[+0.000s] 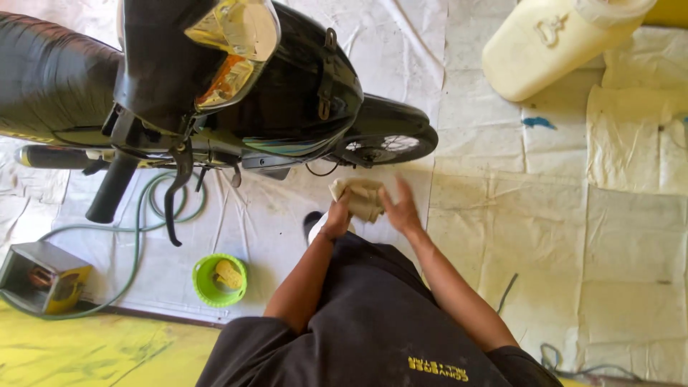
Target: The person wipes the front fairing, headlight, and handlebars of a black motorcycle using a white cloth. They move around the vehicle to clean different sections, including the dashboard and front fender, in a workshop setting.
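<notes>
Our left hand [335, 221] has its fingers curled tight on one end of a crumpled beige cloth [358, 197], and the fingers of our right hand [401, 209] are spread and flat against the cloth's other side, so the cloth sits pinched between both hands. The cloth looks soft, wrinkled and bunched into a loose wad.

Just beyond the fingertips stands a black motorcycle [287, 93], its bodywork glossy and curved, with a spoked wheel [387, 147] close above the cloth. Farther left of the fingers a black handlebar grip [111, 190] and a thin lever [172, 201] hang down.

Under the hands lies a white woven sheet [502, 215], creased and stained. Well to the left of our left fingers, a round bright green bowl [219, 280] holds a yellow sponge [229, 274], and a thin green hose [136, 244] loops across the sheet towards a small grey box [43, 276]. Far beyond the right fingers rests a cream plastic jug [552, 43], smooth and tilted.
</notes>
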